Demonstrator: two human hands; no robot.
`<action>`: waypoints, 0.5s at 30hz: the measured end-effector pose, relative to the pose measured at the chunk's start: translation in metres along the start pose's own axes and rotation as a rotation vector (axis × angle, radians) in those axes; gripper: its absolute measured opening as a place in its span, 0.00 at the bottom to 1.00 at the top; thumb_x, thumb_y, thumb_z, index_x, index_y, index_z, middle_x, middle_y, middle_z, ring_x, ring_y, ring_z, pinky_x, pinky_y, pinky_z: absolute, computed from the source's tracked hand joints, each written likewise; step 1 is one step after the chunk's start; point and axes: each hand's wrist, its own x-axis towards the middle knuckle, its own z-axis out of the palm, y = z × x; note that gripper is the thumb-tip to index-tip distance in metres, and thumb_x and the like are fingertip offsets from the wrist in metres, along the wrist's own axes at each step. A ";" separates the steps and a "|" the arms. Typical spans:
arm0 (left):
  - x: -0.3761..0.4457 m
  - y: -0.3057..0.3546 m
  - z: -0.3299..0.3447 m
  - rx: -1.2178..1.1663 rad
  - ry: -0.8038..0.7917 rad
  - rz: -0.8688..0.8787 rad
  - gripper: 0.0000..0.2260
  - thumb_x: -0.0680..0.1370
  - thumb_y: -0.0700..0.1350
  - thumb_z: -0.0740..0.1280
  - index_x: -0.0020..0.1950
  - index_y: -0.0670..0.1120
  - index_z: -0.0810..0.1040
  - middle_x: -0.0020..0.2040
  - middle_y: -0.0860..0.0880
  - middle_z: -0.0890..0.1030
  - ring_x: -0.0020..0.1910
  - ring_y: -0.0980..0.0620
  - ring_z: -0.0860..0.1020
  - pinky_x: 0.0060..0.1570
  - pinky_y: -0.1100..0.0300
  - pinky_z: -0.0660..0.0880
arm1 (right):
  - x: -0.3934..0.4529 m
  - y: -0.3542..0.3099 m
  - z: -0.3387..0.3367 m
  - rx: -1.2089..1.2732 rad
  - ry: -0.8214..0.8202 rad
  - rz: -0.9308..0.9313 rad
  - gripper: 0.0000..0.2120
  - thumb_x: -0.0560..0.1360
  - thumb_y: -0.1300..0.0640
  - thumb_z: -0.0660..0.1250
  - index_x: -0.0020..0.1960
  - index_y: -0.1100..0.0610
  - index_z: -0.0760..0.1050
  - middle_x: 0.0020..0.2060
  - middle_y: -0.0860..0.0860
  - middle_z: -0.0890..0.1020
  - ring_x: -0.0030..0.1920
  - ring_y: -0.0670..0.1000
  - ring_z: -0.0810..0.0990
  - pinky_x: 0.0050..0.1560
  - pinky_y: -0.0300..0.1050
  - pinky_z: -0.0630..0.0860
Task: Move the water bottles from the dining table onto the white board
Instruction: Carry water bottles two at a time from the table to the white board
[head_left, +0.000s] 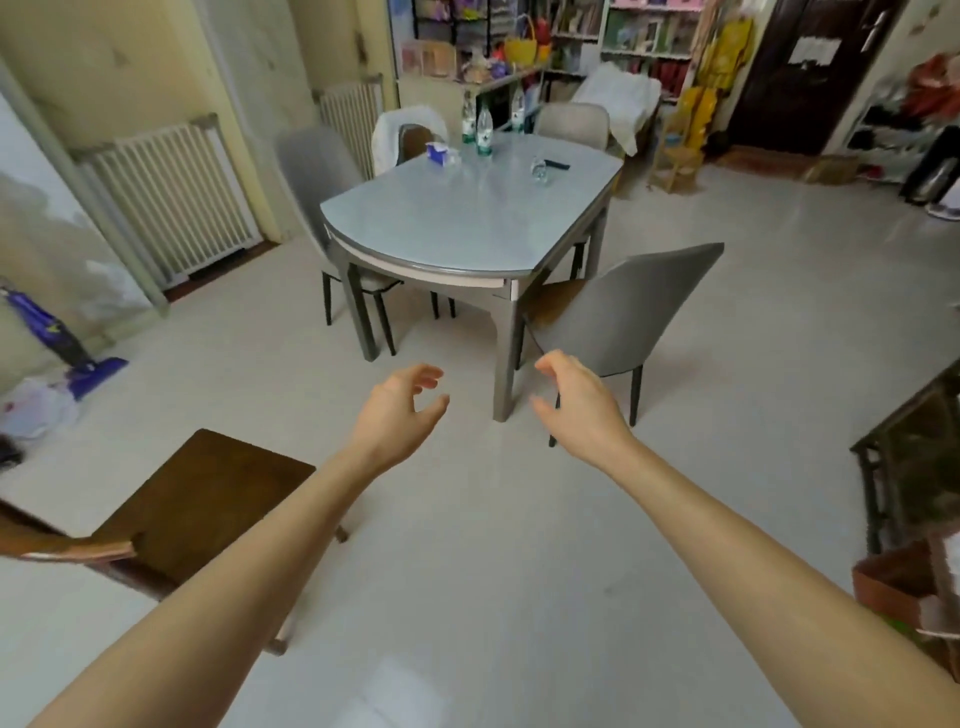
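Bottles on table, far beyond empty grips.

Both bare arms reached forward, short of the table. The left hand and right hand hung side by side before its near leg, fingers loosely curled, holding nothing, palms facing each other.
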 end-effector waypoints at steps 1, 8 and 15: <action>0.019 -0.009 -0.003 -0.003 0.009 -0.017 0.16 0.79 0.48 0.66 0.66 0.46 0.74 0.61 0.48 0.79 0.61 0.50 0.76 0.60 0.57 0.71 | 0.023 -0.002 0.006 -0.003 -0.015 -0.020 0.16 0.77 0.55 0.65 0.64 0.55 0.69 0.61 0.51 0.75 0.59 0.54 0.76 0.55 0.50 0.75; 0.158 -0.092 -0.021 -0.011 0.021 -0.106 0.15 0.79 0.47 0.66 0.64 0.45 0.75 0.60 0.47 0.79 0.60 0.49 0.76 0.62 0.53 0.74 | 0.189 -0.009 0.066 -0.019 -0.116 -0.112 0.17 0.77 0.55 0.64 0.64 0.55 0.68 0.61 0.53 0.74 0.58 0.55 0.76 0.57 0.54 0.75; 0.325 -0.161 -0.069 -0.042 0.035 -0.144 0.13 0.78 0.44 0.66 0.61 0.43 0.77 0.58 0.46 0.81 0.57 0.49 0.78 0.60 0.56 0.74 | 0.368 -0.036 0.102 -0.029 -0.128 -0.122 0.17 0.76 0.55 0.65 0.63 0.57 0.69 0.62 0.52 0.75 0.61 0.54 0.75 0.57 0.48 0.73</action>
